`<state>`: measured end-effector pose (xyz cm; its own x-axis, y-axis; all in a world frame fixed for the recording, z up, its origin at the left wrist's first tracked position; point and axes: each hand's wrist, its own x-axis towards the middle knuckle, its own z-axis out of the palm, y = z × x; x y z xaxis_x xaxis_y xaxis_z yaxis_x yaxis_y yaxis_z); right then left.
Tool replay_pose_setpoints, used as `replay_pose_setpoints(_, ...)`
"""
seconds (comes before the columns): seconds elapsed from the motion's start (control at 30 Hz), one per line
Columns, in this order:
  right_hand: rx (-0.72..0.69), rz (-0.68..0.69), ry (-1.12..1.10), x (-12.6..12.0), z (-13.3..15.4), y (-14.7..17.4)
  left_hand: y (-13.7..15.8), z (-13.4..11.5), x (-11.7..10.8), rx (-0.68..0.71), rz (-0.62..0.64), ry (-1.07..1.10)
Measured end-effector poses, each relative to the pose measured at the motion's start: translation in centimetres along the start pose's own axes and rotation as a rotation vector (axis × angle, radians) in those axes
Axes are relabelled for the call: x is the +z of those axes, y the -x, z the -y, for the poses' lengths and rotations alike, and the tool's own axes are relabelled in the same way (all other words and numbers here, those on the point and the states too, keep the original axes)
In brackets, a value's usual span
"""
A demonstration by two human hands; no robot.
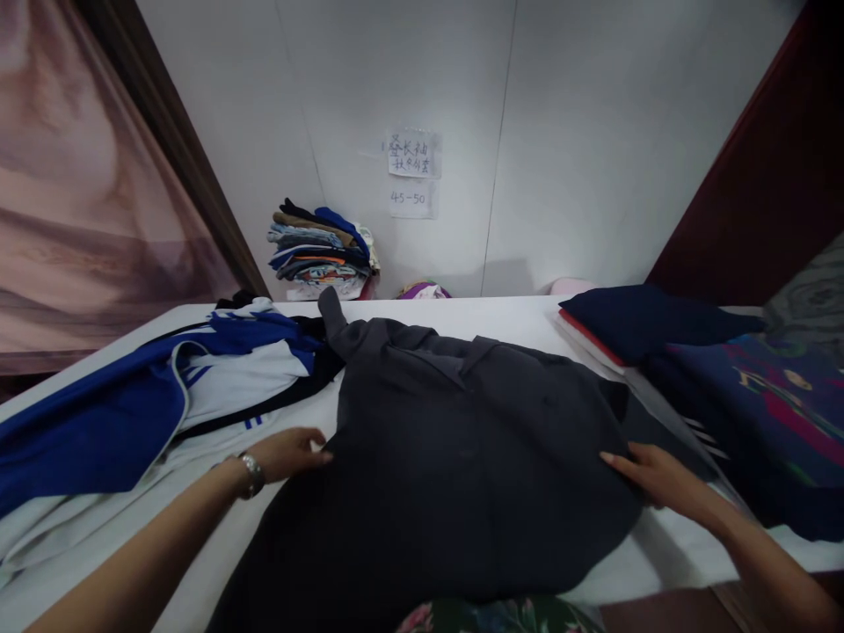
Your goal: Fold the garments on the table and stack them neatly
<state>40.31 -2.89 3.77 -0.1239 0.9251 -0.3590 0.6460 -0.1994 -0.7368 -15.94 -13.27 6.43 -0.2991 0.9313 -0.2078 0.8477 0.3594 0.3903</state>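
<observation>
A dark grey jacket (462, 448) with a collar and lapels lies spread across the white table (520, 312), its collar end toward the wall and its lower part at the near edge. My left hand (290, 452), with a metal bracelet at the wrist, pinches the jacket's left edge. On the opposite side, my right hand (650, 475) has its thumb and fingers closed on the right edge. One sleeve end sticks up at the far left of the jacket. Part of the fingertips of each hand is hidden by the cloth.
Blue and white sports clothes (132, 422) lie loosely on the left. Folded garments, including a navy piece (646, 321) and a patterned one (778, 396), are stacked at right. A clothes pile (323, 251) stands against the wall under paper notes (414, 154). A curtain (98, 176) hangs left.
</observation>
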Motion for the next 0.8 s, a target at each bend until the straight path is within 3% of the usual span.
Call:
replay_pose_setpoints(0.07,-0.118,-0.217,0.266,-2.2,1.2,-0.3,-2.3,-1.7,-1.9,0.052,0.013,-0.050)
replay_pose_setpoints(0.17,-0.345,-0.455,0.345,-4.6,4.5,-2.2,-6.3,-5.6,-4.3,0.169,-0.230,-0.075)
replay_pose_setpoints(0.3,-0.497,-0.365,0.269,-4.9,9.0,-9.1,-12.3,-10.7,-5.4,0.285,-0.425,-0.090)
replay_pose_setpoints(0.4,-0.355,-0.286,0.311,-4.0,10.8,-15.2,-16.8,-12.7,-5.4,0.219,-0.425,-0.129)
replay_pose_setpoints(0.53,-0.170,-0.147,0.347,-2.1,10.1,-19.7,-21.2,-11.7,-4.3,0.083,-0.307,-0.153)
replay_pose_setpoints(0.67,-0.140,0.034,0.290,0.1,8.5,-20.2,-22.9,-8.6,-2.3,-0.064,-0.149,-0.179)
replay_pose_setpoints(0.8,-0.118,0.137,0.172,1.5,8.1,-19.6,-22.9,-6.9,-1.7,-0.077,-0.064,-0.166)
